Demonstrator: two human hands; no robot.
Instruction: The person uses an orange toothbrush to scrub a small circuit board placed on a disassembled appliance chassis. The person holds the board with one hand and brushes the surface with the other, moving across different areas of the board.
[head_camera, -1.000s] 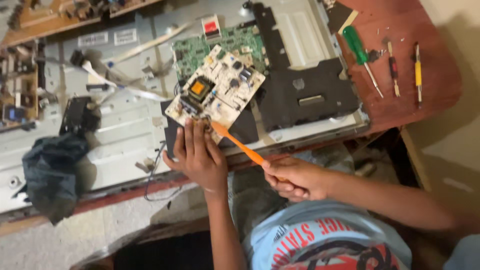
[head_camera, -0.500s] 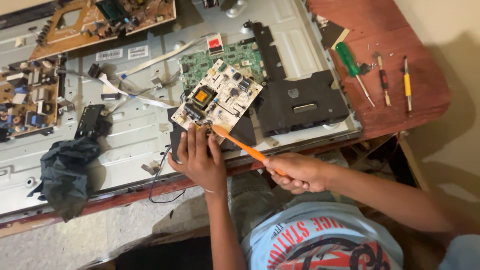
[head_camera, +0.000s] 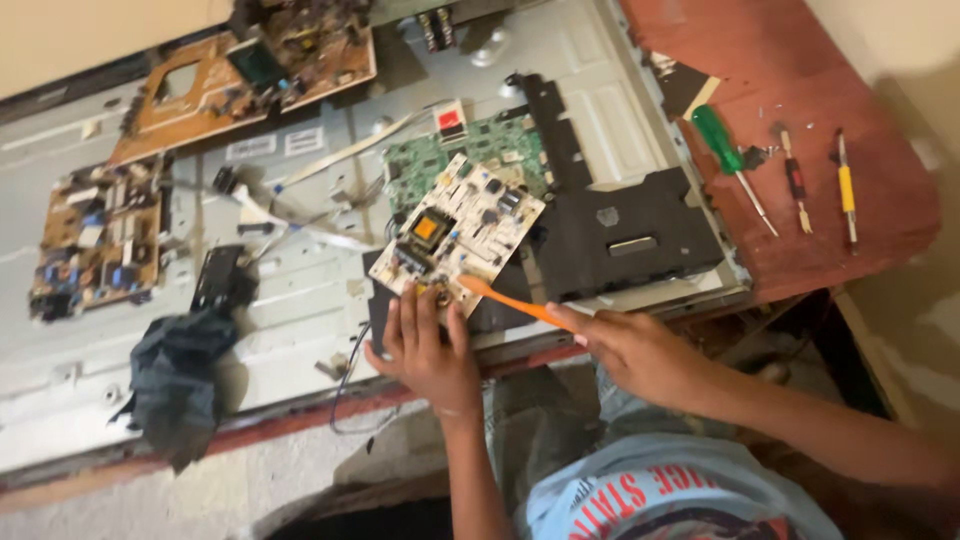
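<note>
Brown board (head_camera: 250, 75) beyond the pale board (head_camera: 470, 232), top cut by frame edge, its parts blurred, pale board's near corner hidden under left hand (head_camera: 425, 350), brush (head_camera: 515, 300) handle hidden in right hand (head_camera: 640, 350)

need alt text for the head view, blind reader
A person's left hand steadies a pale circuit board while the right hand brushes its near edge with an orange toothbrush. Screwdrivers lie on the red table to the right.
</note>
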